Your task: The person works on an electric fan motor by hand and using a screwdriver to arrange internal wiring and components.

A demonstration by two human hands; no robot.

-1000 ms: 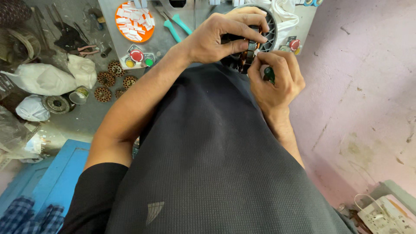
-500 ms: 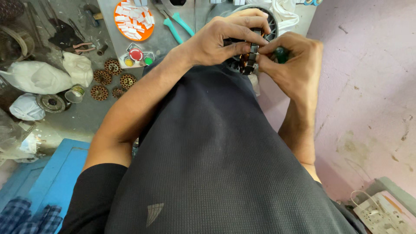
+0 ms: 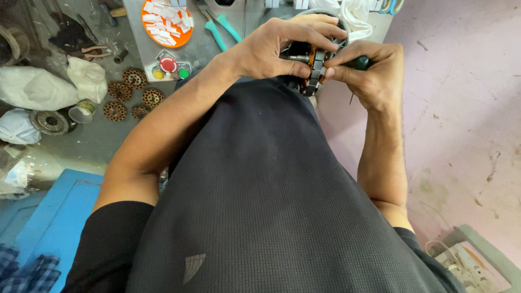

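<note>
A round motor stator [image 3: 313,69] with dark slotted teeth and copper windings is held in front of my chest. My left hand [image 3: 282,49] wraps over it from the left, thumb and fingers gripping its rim. My right hand [image 3: 369,70] is closed around a dark-handled tool [image 3: 358,63], its tip pressed against the stator's teeth. A thin wire hangs below my right hand. My black shirt hides everything beneath the stator.
A grey bench holds an orange plate [image 3: 167,21] of white paper slips, teal-handled pliers [image 3: 222,30] and small red and green caps [image 3: 169,66]. Several copper-wound stators [image 3: 130,92] and white bags [image 3: 38,89] lie on the floor at left. A blue stool [image 3: 54,217] stands lower left, a pink wall right.
My right hand has risen and closed in on the stator, bringing the tool against its teeth. My left hand keeps its grip with little shift.
</note>
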